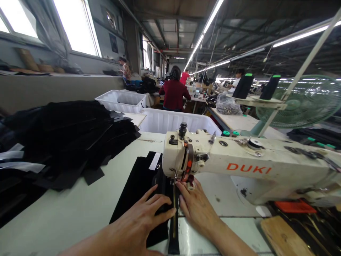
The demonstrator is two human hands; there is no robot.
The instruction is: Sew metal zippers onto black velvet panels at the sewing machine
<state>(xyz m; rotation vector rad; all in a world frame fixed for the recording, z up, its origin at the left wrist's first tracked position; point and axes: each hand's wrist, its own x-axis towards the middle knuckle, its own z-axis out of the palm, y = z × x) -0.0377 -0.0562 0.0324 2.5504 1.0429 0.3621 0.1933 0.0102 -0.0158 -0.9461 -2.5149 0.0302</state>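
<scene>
A black fabric panel (130, 192) lies under the head of the sewing machine (213, 153), with a white label strip (154, 161) and a small ring near its far end. Along its right edge runs a black zipper (174, 227) with a gold-coloured line of teeth, passing beneath the needle area. My left hand (144, 217) rests on the panel with its fingers spread, the thumb and forefinger touching the zipper's left side. On the right of the zipper, my right hand (198, 204) lies flat beside the presser foot, fingertips against the tape. The machine head partly hides those fingertips.
A big heap of black fabric pieces (66, 138) covers the table's left side. White plastic bins (173, 121) stand behind the machine. Thread cones (243, 87) and a green fan (298, 101) are at right. A wooden block (286, 236) lies near right. Several people work farther back.
</scene>
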